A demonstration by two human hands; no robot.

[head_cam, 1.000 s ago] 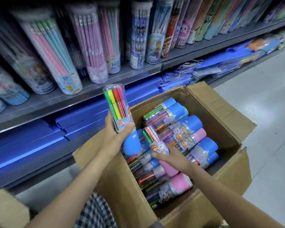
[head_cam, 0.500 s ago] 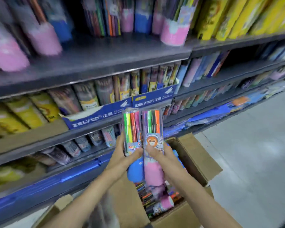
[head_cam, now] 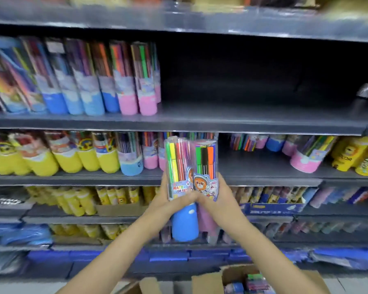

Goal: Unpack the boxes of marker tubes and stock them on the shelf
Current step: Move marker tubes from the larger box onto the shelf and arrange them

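Both tubes have risen from the brown cardboard box (head_cam: 208, 281) to shelf height. My left hand (head_cam: 168, 200) grips the clear blue-capped marker tube (head_cam: 179, 183), my right hand (head_cam: 219, 198) the pink-capped one (head_cam: 206, 172), side by side. Next I judge they go up into the bare stretch of the grey metal shelf (head_cam: 242, 117), beside the stocked tubes (head_cam: 128, 85).

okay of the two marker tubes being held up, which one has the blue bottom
The blue-based tube, gripped by the left hand. The pink-based tube beside it is in the right hand.

Glossy clear-plastic marker tubes (head_cam: 191, 177), matt grey metal shelf (head_cam: 242, 117), brown cardboard box (head_cam: 208, 281).
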